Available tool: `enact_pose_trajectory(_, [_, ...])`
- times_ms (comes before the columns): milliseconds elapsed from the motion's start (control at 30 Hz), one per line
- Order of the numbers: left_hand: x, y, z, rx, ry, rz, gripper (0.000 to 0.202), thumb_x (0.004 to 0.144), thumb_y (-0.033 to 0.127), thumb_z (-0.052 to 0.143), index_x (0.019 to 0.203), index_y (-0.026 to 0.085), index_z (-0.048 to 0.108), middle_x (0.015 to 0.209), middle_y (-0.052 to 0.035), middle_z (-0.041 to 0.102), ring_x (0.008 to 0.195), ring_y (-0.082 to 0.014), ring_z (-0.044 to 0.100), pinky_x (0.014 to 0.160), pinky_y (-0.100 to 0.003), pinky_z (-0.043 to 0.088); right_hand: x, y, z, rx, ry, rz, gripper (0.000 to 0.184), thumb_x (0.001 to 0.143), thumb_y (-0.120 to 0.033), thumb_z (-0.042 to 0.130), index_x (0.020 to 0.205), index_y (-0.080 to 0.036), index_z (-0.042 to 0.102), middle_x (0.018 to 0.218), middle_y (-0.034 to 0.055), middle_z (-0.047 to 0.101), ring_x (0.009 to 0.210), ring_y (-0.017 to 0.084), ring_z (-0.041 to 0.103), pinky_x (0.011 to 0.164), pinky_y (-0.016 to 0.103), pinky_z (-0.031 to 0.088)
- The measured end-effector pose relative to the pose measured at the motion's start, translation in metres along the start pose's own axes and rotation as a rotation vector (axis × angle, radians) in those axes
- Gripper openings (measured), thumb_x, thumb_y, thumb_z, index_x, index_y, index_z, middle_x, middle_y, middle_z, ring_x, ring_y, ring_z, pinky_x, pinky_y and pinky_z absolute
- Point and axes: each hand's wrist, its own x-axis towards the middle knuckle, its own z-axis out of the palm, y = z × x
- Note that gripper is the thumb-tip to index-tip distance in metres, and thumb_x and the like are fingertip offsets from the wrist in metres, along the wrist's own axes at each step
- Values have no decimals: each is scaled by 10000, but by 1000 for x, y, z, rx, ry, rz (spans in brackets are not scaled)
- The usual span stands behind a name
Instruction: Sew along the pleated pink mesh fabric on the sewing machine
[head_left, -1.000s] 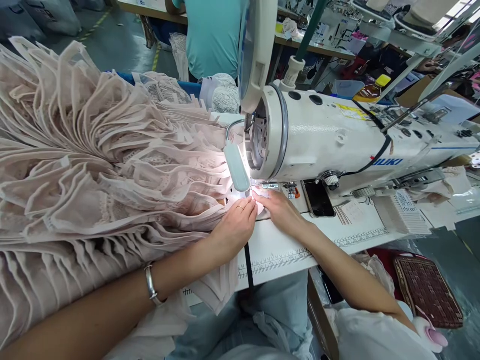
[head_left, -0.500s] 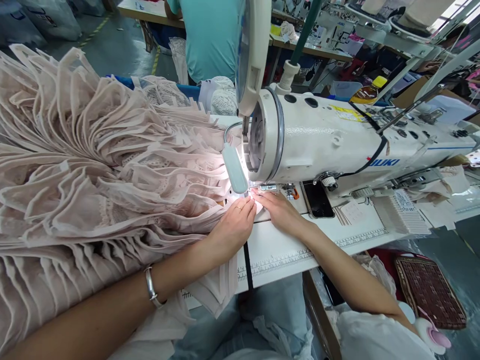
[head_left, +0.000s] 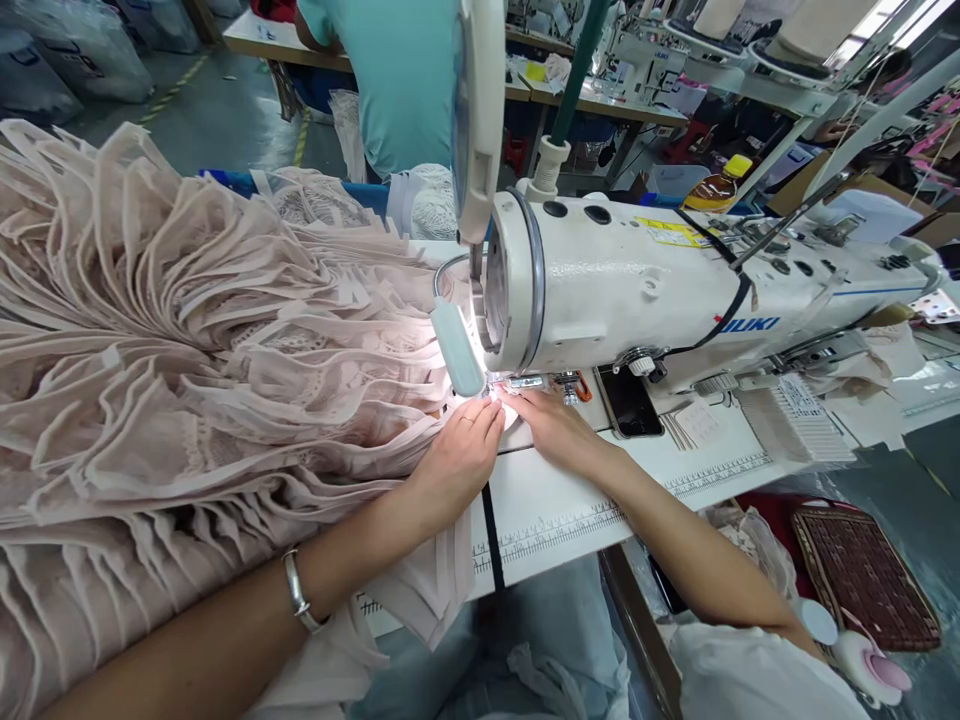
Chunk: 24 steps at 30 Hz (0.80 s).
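Left hand [head_left: 459, 452] and right hand [head_left: 556, 432] meet over pale fabric [head_left: 511, 416], right below the JUKI sewing machine's [head_left: 600, 285] head, pinch or press, can't tell; looks like stitch-guiding, calling for steady, even feeding!

Sewing machine [head_left: 592, 270]: marked JUKI in blue capitals on the side of the arm, with a small red mark just before the word; first letter partly covered by the black strap [head_left: 724, 318].
Yellow sticker [head_left: 671, 232]: stuck on top of the same arm, printed in lines too small to read.
Tabletop [head_left: 544, 490]: printed along the front edge with a ruler scale [head_left: 555, 533]; graduations plain, numerals too fine to make out.
White label [head_left: 802, 400]: set on the ribbed white stack [head_left: 780, 425] at right, covered in rows of dark print, illegible.
Paper slip [head_left: 699, 420]: faintly marked, unreadable.
Floor tape [head_left: 176, 88]: striped yellow and dark, without legible wording.
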Motion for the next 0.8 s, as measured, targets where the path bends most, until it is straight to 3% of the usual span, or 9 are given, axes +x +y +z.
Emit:
enact_pose_trajectory(267, [3, -4, -3, 28, 33, 6, 341, 989, 67, 343, 1236, 41, 578, 1189, -194, 679, 1129, -261, 631, 963, -405, 508, 3, -2, -3, -47, -27, 16, 649, 892, -23, 317, 1442, -310, 507, 1233, 61, 681, 1020, 234, 664, 1003, 456, 475])
enact_pose_trajectory(500, [3, -6, 1, -9, -16, -13, 387, 999, 92, 312, 1310, 64, 541, 1236, -208, 660, 1159, -276, 609, 972, -459, 507, 5, -3, -3, -51, -24, 26, 656, 874, -27, 348, 1433, -329, 508, 1167, 46, 696, 953, 234, 673, 997, 451, 474])
enact_pose_trajectory(700, [2, -5, 4, 32, 10, -22, 364, 988, 78, 343, 1270, 28, 568, 1213, -200, 675, 1141, -275, 609, 983, -421, 489, 6, -2, -4, -55, -36, 49, 653, 864, -21, 359, 1406, -342, 529, 1146, 33, 697, 944, 235, 682, 1006, 442, 458])
enact_pose_trajectory(800, [1, -2, 0, 62, -9, -24, 407, 971, 66, 359, 1334, 35, 539, 1246, -197, 669, 1187, -287, 595, 1014, -438, 459, 6, -5, -4, -68, -7, 27, 598, 907, -47, 347, 1403, -325, 533, 1129, 38, 707, 919, 225, 683, 998, 419, 460])
